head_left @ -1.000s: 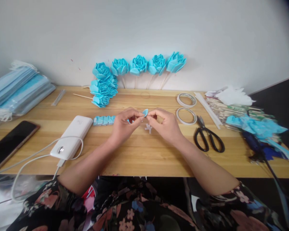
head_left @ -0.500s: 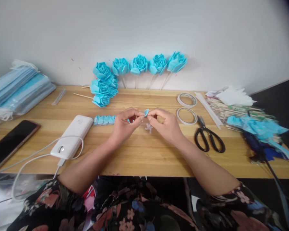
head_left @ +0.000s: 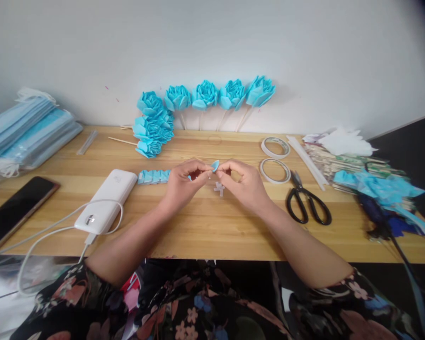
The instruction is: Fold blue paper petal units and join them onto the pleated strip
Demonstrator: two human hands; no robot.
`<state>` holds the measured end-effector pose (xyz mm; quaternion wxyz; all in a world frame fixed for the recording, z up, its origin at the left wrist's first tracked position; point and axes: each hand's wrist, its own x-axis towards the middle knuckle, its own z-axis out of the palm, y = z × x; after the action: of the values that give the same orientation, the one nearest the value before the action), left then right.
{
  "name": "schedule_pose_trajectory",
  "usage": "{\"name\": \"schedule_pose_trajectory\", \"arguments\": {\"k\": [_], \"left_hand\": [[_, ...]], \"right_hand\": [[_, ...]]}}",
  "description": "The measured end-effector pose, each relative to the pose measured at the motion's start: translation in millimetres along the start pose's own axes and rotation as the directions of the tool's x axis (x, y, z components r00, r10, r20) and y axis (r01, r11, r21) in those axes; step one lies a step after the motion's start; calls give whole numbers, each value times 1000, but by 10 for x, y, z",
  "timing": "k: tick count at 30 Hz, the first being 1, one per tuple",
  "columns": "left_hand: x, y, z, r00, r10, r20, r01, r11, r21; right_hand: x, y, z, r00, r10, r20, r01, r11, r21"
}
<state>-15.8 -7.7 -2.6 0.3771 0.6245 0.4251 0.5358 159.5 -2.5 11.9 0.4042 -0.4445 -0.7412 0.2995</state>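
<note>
Blue flowers (head_left: 204, 96) look finished along the desk's back edge (head_left: 248, 138), while left hand (head_left: 183, 183) and right hand (head_left: 243, 184) pinch a petal (head_left: 215, 165) seemingly unattached.

On the wooden tabletop (head_left: 216, 231), a smartphone (head_left: 19, 210) lies left of a white power bank (head_left: 108, 198) with a white cable (head_left: 89, 239) plugged in. Pleated face masks (head_left: 28, 132) are stacked behind the smartphone; black-handled scissors (head_left: 299, 190) lie near two tape rolls (head_left: 275, 155).

a craft workspace: blue flowers (head_left: 204, 96), scissors (head_left: 299, 190), tape rolls (head_left: 276, 155)
</note>
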Motion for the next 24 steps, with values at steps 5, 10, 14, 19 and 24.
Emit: {"name": "schedule_pose_trajectory", "arguments": {"k": [5,10,14,19,24], "left_hand": [[2,-31,-3,998,66,10,-66,997,38],[6,-42,-8,998,54,17,-55,998,23],[8,-48,-4,998,56,9,-56,998,14],[6,-70,8,999,52,3,-52,999,1],[5,-84,14,1000,21,-6,-21,999,-25]], "right_hand": [[-3,3,0,1000,12,-4,-12,1000,14],[-3,3,2,1000,13,6,-13,1000,19],[-4,3,6,1000,11,4,-11,1000,20],[-8,6,7,1000,9,10,-9,1000,25],[-9,-2,-4,1000,1,17,-1,999,40]]}}
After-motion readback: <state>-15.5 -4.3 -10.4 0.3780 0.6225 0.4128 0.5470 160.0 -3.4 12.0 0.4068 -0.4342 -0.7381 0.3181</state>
